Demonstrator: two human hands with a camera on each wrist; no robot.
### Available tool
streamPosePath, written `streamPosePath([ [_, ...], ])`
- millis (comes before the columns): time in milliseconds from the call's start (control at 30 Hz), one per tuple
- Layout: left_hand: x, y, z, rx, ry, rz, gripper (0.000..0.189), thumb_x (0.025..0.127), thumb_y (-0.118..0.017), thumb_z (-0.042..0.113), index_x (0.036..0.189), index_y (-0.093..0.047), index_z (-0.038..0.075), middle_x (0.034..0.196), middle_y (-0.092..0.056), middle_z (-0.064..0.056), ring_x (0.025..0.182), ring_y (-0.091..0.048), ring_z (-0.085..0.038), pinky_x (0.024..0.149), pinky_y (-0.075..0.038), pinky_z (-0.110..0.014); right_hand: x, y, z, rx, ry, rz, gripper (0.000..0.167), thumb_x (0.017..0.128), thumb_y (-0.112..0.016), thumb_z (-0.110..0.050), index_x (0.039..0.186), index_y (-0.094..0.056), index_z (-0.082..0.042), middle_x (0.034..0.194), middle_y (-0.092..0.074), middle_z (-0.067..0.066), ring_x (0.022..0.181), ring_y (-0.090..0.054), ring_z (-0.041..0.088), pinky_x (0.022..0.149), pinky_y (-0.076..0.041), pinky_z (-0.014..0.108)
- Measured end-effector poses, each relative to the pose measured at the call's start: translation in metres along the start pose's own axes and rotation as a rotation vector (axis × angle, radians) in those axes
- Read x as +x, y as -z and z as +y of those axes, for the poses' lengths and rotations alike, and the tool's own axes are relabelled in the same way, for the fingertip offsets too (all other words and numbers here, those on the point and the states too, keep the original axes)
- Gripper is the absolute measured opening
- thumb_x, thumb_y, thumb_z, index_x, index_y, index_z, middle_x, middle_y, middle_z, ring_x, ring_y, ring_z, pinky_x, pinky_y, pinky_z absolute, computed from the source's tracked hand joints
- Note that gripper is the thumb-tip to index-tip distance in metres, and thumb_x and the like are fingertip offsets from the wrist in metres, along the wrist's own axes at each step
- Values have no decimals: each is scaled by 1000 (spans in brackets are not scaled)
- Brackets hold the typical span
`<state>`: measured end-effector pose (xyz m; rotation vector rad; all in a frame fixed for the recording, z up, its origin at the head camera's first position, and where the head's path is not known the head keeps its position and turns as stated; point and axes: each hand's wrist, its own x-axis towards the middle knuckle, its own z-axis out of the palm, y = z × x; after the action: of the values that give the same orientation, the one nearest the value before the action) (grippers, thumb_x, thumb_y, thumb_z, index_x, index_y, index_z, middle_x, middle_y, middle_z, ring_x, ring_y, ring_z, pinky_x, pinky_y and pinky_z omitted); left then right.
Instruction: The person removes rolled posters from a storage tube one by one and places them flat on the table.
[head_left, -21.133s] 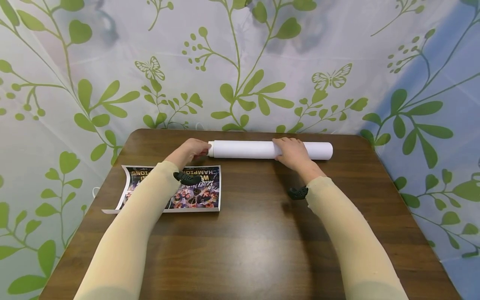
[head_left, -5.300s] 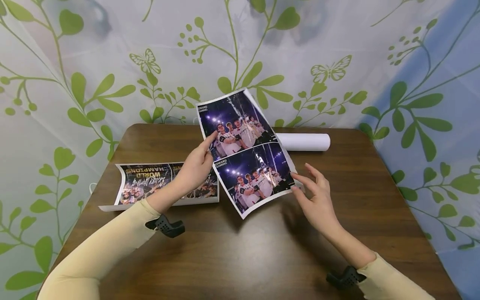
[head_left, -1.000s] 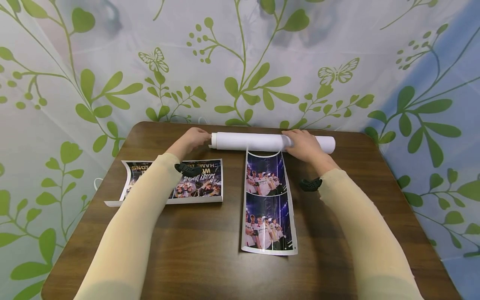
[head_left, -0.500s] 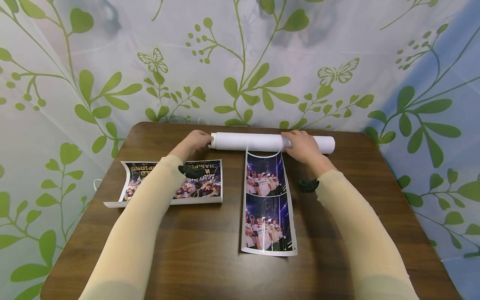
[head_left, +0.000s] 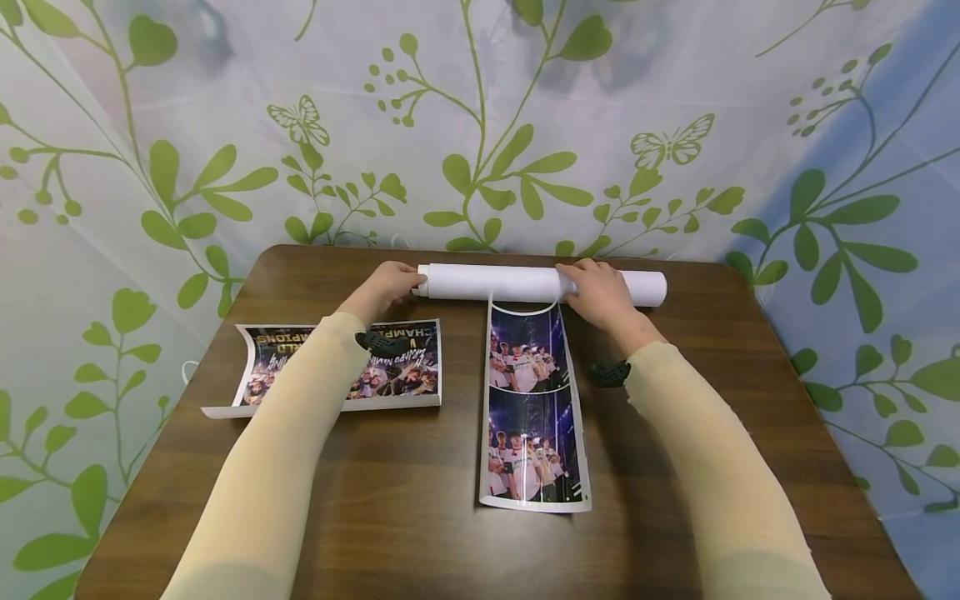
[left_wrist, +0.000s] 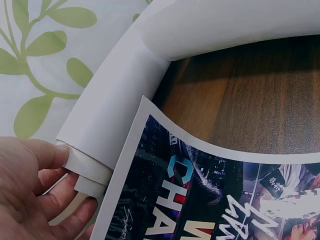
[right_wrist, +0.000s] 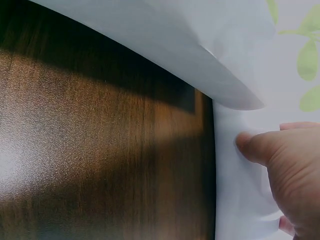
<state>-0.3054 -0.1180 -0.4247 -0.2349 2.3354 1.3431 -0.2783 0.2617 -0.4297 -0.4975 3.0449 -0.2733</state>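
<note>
A long white paper roll (head_left: 480, 283) lies across the back of the table. Thumb and fingers of my left hand (head_left: 387, 286) pinch its left end, where inner layers (left_wrist: 92, 170) stick out, as the left wrist view shows. Further right, my right hand (head_left: 600, 292) grips the roll from above, its thumb (right_wrist: 252, 145) on the near side. Between the hands, a glossy poster (head_left: 536, 450) with two group photos runs toward me, its far end curving up to the roll. Whether that end is joined to the roll I cannot tell.
Another poster (head_left: 420, 367) with upside-down lettering lies at the left, partly under my left forearm; its near edge curls up. The brown wooden table (head_left: 420, 533) ends at the back against a leaf-patterned curtain (head_left: 510, 108).
About five seconds ago both hands had the two-photo poster in the air; now it lies on the table against the roll, which both hands hold. Over the last second hardly anything has moved.
</note>
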Motion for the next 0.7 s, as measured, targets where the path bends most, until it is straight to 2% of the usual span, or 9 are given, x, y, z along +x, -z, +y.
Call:
streamPosePath([
  [300,-2,-1,-1,17,-10,6,42,105,-59,27,136,-61,-1,110,-58,-12,97,-52,-30,78,-44,-38,-1,-1,0,11,-10,4,60,97,-72,-21,153,-49,-14,140,-52,21,131,-44,46,106,-34,65],
  [700,5,2,-1,63,-5,-20,40,106,-58,27,133,-62,-2,102,-56,-8,94,-53,-28,81,-45,-40,1,1,-1,19,-17,-4,60,97,-71,-20,153,-49,-14,139,-52,21,131,-44,48,105,-34,65],
])
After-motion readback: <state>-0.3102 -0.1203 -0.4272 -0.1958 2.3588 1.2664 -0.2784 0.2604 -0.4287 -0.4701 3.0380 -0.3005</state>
